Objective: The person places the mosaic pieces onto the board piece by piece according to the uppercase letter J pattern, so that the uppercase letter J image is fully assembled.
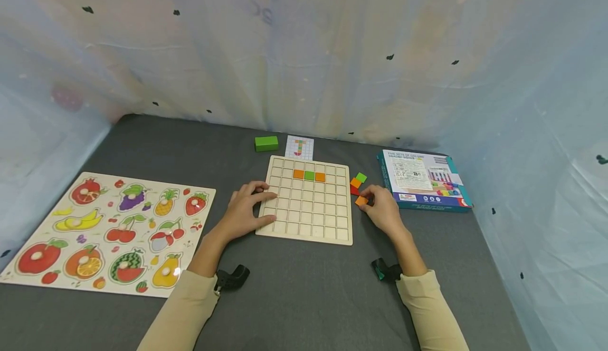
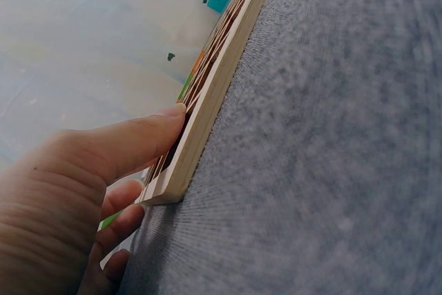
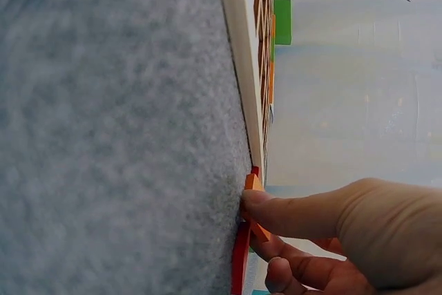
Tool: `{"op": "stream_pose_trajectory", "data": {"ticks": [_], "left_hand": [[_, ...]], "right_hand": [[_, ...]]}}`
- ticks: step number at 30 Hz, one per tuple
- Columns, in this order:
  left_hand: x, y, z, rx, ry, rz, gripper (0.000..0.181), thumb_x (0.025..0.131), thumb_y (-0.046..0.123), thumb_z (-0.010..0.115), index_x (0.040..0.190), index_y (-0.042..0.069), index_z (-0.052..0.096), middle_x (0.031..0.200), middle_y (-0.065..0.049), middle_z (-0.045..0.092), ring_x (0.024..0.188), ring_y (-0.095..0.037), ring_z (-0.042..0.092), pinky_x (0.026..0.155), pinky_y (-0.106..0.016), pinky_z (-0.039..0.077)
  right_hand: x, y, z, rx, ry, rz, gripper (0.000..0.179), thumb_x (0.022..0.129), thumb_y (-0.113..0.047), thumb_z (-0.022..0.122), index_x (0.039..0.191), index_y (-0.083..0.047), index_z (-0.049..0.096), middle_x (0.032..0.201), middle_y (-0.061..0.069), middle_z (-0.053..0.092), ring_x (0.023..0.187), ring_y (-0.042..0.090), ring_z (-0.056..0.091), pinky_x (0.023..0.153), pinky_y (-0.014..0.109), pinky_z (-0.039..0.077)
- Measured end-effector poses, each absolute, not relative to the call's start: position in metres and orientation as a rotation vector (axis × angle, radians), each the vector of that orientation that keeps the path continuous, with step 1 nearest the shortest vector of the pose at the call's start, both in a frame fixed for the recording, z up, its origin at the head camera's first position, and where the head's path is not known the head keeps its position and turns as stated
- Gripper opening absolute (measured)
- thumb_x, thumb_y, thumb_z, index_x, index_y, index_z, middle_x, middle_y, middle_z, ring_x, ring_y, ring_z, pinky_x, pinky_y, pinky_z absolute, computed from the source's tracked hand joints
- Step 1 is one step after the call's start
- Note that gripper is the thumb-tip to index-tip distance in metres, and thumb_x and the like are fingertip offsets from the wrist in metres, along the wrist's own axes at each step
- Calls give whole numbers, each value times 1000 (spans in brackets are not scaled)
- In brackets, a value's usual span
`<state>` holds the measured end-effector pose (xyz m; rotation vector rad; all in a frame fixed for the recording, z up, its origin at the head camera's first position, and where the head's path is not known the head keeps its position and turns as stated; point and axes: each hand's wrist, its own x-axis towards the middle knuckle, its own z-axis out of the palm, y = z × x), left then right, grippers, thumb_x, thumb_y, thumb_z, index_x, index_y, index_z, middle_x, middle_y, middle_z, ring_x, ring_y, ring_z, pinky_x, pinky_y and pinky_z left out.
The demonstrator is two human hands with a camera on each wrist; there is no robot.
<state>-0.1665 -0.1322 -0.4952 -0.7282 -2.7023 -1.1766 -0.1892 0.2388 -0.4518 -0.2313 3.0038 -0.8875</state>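
Observation:
A square wooden grid board (image 1: pixel 304 224) lies on the grey cloth. Along one upper row sit two orange tiles (image 1: pixel 298 173) with a green tile (image 1: pixel 309 176) between them. My left hand (image 1: pixel 244 211) rests at the board's left edge, its thumb (image 2: pixel 155 132) on the top face and the other fingers spread along the side. To the right of the board, my right hand (image 1: pixel 383 211) pinches an orange square tile (image 3: pixel 261 231) between thumb and fingers. Loose red (image 1: pixel 354 190), orange (image 1: pixel 355 182) and green (image 1: pixel 361 177) tiles lie just beyond that hand.
Behind the board are a pattern card (image 1: pixel 307 150) and a green block (image 1: pixel 266 143). A printed box (image 1: pixel 413 177) lies at the right. On the left, a fruit puzzle board (image 1: pixel 152 182) reaches near the left forearm. Plastic sheeting (image 1: pixel 304 50) hangs around the table.

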Motion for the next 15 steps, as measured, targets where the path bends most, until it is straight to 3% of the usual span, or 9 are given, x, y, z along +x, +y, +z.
{"op": "stream_pose_trajectory", "data": {"ticks": [9, 15], "left_hand": [[-166, -132, -495, -725, -2702, -1184, 53, 82, 33, 82, 129, 12, 68, 140, -13, 48, 126, -32, 43, 96, -55, 26], [-166, -132, -494, -725, -2705, -1182, 54, 82, 34, 82, 129, 12, 68, 140, -13, 48, 126, -32, 43, 97, -55, 26]], "right_hand": [[-189, 237, -453, -256, 2998, -904, 29, 84, -1, 78, 110, 0, 66, 94, 14, 62, 81, 27, 54, 72, 41, 43], [-193, 237, -450, -312, 2992, -898, 17, 87, -1, 75, 101, -1, 66, 83, 10, 58, 73, 24, 50, 66, 37, 39]]}}
